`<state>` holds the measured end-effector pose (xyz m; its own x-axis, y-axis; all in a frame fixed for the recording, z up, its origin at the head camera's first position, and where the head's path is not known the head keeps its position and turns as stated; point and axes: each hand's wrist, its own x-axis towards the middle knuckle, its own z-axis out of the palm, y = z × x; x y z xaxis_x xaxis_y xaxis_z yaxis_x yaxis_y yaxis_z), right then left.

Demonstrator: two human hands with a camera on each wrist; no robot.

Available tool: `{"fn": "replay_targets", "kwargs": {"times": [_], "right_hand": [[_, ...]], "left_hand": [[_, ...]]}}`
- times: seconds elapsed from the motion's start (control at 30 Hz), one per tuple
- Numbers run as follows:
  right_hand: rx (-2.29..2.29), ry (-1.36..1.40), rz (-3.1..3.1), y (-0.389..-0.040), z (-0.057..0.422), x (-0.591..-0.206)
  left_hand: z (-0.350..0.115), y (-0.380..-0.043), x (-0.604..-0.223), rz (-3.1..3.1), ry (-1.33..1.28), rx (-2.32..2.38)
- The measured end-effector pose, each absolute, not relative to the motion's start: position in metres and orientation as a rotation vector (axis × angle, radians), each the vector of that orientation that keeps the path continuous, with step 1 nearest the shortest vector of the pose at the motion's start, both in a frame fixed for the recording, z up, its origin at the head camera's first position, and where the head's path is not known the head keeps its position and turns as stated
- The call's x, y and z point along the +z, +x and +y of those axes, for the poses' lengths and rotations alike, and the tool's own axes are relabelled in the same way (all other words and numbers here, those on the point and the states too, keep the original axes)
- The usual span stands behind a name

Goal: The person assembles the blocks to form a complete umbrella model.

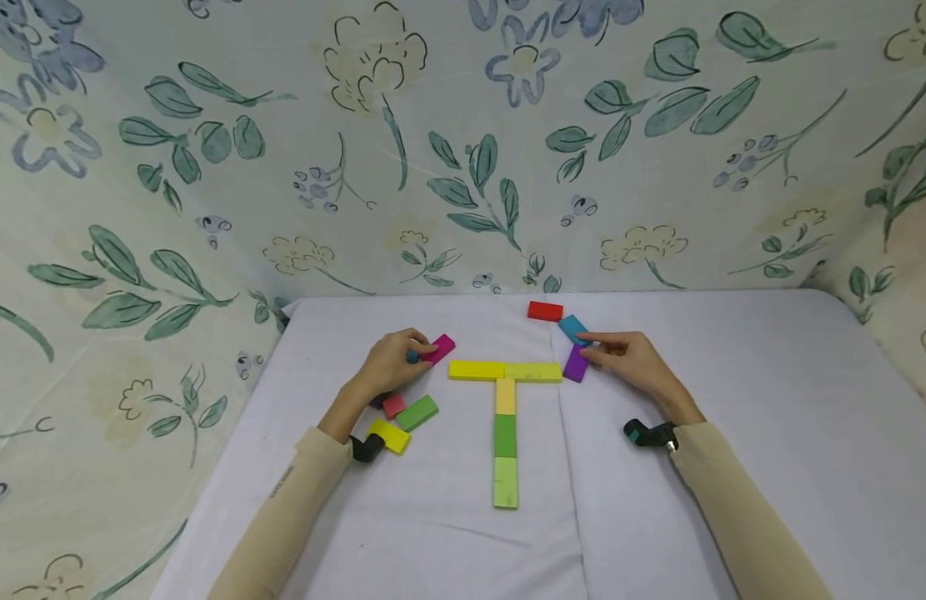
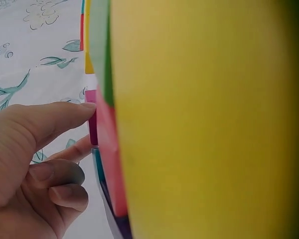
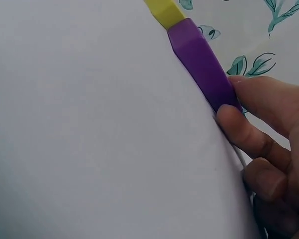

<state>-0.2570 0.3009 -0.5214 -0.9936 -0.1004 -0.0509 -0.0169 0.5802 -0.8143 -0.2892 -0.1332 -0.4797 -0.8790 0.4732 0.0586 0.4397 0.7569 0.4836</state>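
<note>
A person's left hand [image 1: 391,363] pinches a magenta block [image 1: 442,347] between thumb and finger; the right hand [image 1: 633,362] pinches one end of a purple block [image 1: 575,365]. Both held blocks are small, flat and oblong, smooth and evenly coloured, the purple one with bevelled edges; what they are made of cannot be told. Next to the right grip, one blue block [image 1: 571,326] slants under an outstretched fingertip, and beyond it lies one red block [image 1: 545,311]. Beneath the left hand, one teal block [image 1: 412,357] shows only in part. From the left grip back toward its wrist lie four more: one dark block [image 1: 377,402], mostly hidden, one coral-pink block [image 1: 393,406], one green block [image 1: 419,412] and one yellow block [image 1: 392,435]. Between the two grips, five blocks form a T shape [image 1: 505,436]: two yellowish ones end to end as the crossbar, then a stem of light orange, green and pale green running back toward the person. Fourteen blocks show in all. Two beige sleeves [image 1: 740,500] reach in, a black device on each wrist. Under everything spreads a softly creased white cloth [image 1: 658,533]; farthest off, beyond both hands, hangs a cream fabric [image 1: 282,117] printed with green leaves and blue and yellow flowers.
</note>
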Motion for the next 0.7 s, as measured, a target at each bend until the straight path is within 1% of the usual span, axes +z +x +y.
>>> {"fn": "replay_targets", "kwargs": {"times": [0.7], "right_hand": [[-1.389,-0.109,2.710,-0.2549,0.2938,-0.5191]], "left_hand": [[-0.1327,-0.2873,-0.4794,2.878,0.728,0.784]]}}
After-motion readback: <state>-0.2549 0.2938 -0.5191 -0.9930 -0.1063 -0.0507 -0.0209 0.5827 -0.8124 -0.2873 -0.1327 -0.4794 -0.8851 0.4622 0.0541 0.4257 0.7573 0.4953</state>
